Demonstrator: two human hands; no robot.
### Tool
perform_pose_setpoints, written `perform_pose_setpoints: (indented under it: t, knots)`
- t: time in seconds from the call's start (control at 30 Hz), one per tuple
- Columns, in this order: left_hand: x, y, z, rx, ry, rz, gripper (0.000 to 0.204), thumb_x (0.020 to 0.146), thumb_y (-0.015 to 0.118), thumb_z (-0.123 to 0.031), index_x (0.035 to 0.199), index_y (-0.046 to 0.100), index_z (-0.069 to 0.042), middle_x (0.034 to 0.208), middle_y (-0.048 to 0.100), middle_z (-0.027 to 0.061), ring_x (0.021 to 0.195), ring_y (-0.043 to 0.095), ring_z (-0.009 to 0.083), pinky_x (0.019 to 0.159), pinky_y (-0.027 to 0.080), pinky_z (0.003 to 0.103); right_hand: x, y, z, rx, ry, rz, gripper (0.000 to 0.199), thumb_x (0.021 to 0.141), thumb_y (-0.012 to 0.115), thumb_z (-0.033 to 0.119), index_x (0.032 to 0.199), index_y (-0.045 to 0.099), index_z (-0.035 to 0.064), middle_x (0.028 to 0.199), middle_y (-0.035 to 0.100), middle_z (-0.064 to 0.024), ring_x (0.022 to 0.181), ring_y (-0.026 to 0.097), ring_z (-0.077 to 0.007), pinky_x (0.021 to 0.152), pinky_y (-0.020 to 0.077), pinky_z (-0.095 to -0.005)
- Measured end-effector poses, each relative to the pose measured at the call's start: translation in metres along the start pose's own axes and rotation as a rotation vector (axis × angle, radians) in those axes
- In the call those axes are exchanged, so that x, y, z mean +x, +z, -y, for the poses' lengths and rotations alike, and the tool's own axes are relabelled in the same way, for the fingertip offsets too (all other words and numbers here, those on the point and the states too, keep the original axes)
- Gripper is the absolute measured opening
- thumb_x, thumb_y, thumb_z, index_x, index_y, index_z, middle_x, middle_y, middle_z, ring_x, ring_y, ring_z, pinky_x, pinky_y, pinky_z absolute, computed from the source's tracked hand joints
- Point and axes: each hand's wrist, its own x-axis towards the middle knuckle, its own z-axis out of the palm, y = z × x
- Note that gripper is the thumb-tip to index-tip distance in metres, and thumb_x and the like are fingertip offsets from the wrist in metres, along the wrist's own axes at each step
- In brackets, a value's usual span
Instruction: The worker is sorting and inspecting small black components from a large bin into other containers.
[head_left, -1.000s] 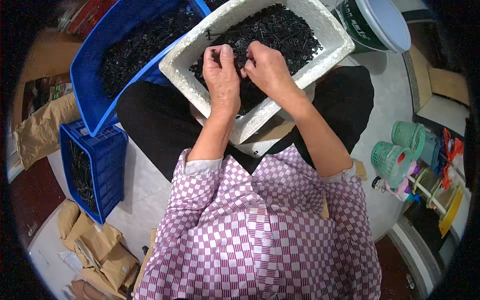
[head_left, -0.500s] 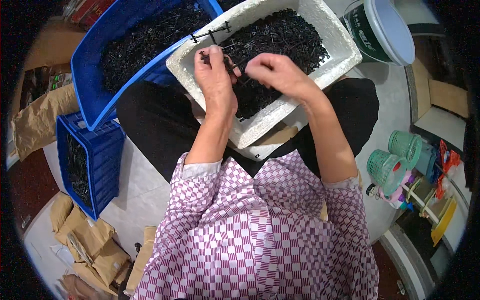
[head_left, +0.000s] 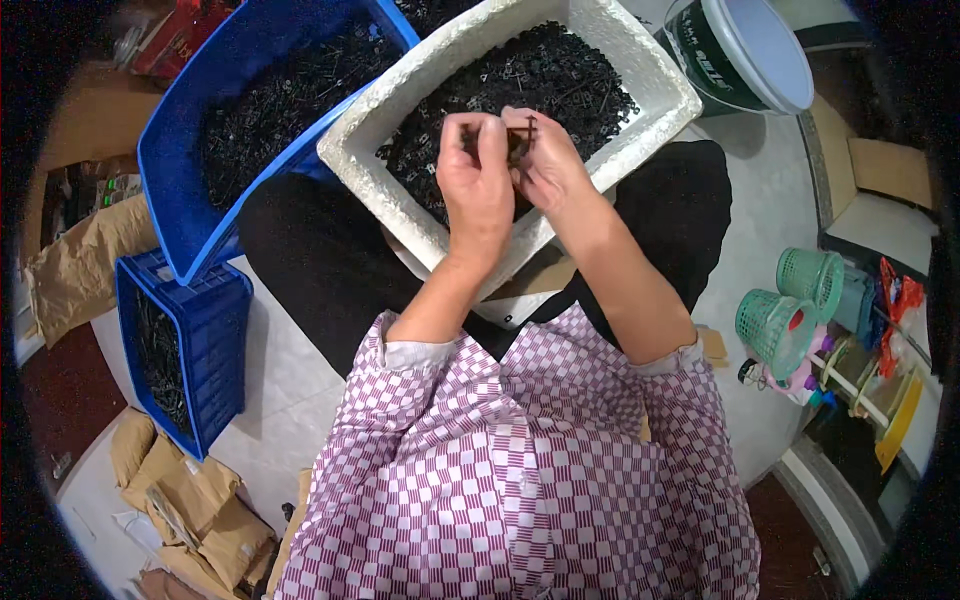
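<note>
My left hand [head_left: 472,190] and my right hand [head_left: 552,165] are together over a white foam box [head_left: 365,135] on my lap. The box holds a heap of small black plastic pieces [head_left: 560,70]. Between my hands is a small black plastic part [head_left: 522,130] with a thin bar and crosspieces, slightly blurred. My left fingers are curled round it, thumb on top. The right fingers close on its other side, their tips partly hidden, so I cannot tell how many pieces are held.
A big blue tub [head_left: 160,160] of black pieces touches the foam box's left side. A smaller blue crate [head_left: 215,350] stands below it. At right are a white and dark green bucket [head_left: 715,60] and green baskets [head_left: 770,325]. Brown paper packages [head_left: 185,490] lie lower left.
My hands have come together. The left has moved right and slightly down, and the right has turned inward to meet it. The black part, earlier sticking out beyond my left fingers, is now between both hands.
</note>
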Motion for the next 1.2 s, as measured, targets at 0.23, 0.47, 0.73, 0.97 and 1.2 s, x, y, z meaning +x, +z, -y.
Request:
perform_pose_setpoints:
  t: [0.23,0.47,0.73,0.97,1.2]
  knots:
    - [-0.006,-0.010,-0.025,-0.227,-0.199,-0.100,0.013,0.091,0.048,-0.020,0.088,0.044,-0.008,0.070,0.050,0.0021,0.057,0.048,0.0091,0.047,0.040,0.023,-0.004,0.009,0.025,-0.080,-0.051,-0.108,0.007,0.087,0.050,0.011,0.085,0.052,0.0044,0.080,0.056,-0.0037,0.068,0.051,-0.0119,0.056,0.0413,-0.0239]
    - [0.024,-0.045,-0.025,-0.562,-0.293,-0.364,0.015,0.091,0.048,-0.024,0.087,0.041,-0.011,0.066,0.047,0.0020,0.052,0.047,0.0120,0.045,0.039,0.022,-0.036,0.026,0.005,-0.246,-0.002,0.086,0.009,0.088,0.051,0.015,0.086,0.053,0.0063,0.080,0.056,-0.0026,0.067,0.050,-0.0099,0.057,0.0400,-0.0228]
    - [0.025,-0.050,-0.024,-0.542,-0.288,-0.337,0.014,0.090,0.048,-0.023,0.087,0.041,-0.011,0.065,0.046,0.0018,0.049,0.045,0.0116,0.042,0.036,0.021,-0.048,0.029,-0.019,-0.514,-0.027,0.118,0.011,0.088,0.052,0.017,0.081,0.053,0.0085,0.070,0.051,0.0020,0.059,0.046,-0.0064,0.053,0.0361,-0.0192]
    - [0.050,-0.097,-0.023,-0.642,-0.304,-0.354,0.014,0.090,0.049,-0.023,0.087,0.042,-0.011,0.065,0.046,0.0017,0.046,0.043,0.0114,0.041,0.037,0.021,-0.093,0.041,0.014,-1.143,-0.079,0.253,0.014,0.088,0.049,0.017,0.078,0.051,0.0085,0.063,0.046,0.0045,0.055,0.041,-0.0037,0.050,0.0314,-0.0177]
    - [0.046,-0.072,-0.044,-0.345,-0.442,-0.360,0.015,0.089,0.051,-0.022,0.086,0.044,-0.009,0.067,0.050,0.0030,0.055,0.051,0.0140,0.045,0.040,0.023,-0.077,0.034,0.053,-1.462,-0.279,0.376,0.014,0.087,0.047,0.014,0.085,0.054,0.0016,0.065,0.050,-0.0021,0.063,0.051,-0.0143,0.058,0.0411,-0.0269]
